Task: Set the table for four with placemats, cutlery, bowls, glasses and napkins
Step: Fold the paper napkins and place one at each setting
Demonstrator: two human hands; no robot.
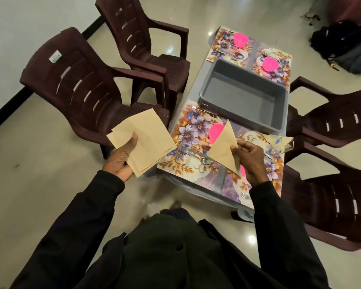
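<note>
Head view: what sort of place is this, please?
Probably a home dining area: a small table laid with floral placemats, dark plastic armchairs on both sides of it, and a glossy tiled floor.

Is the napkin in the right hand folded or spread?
Folded. The napkin pinched by the right hand is a triangle; the stack in the left hand is squarish sheets.

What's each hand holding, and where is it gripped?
Left hand holds a stack of flat napkins by its near left edge. Right hand pinches a folded triangular napkin at its right edge.
</note>
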